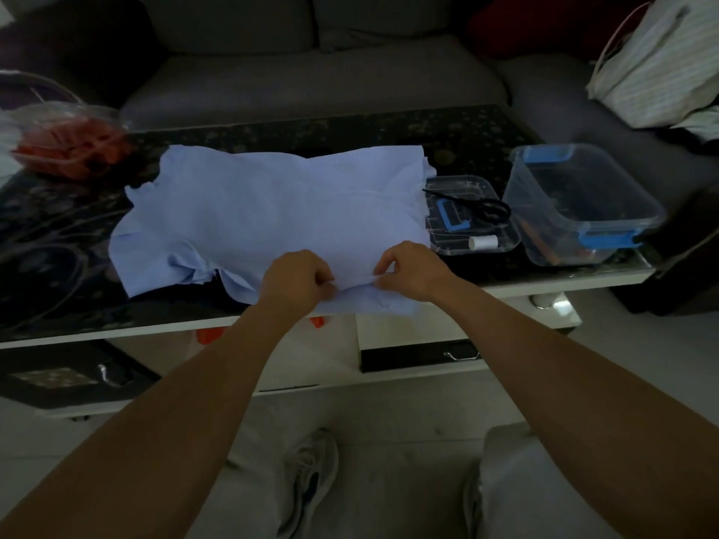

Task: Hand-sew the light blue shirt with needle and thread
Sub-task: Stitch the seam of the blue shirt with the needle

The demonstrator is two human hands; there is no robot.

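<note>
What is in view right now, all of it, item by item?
light blue shirt: one, light blue, spread flat on the table
table: one, dark patterned top, white edge, in front of the person
lid: one, clear with a blue latch, right of the shirt
scissors: one pair, black, on the lid
thread spool: one, white, on the lid's near edge
box: one, clear with blue latches, at the table's right end
bowl: one, clear with red contents, far left
sofa: one, grey, behind the table
bag: one, pale striped, upper right
needle: none visible
left hand: pinches the shirt's near edge
right hand: pinches the same edge
</note>
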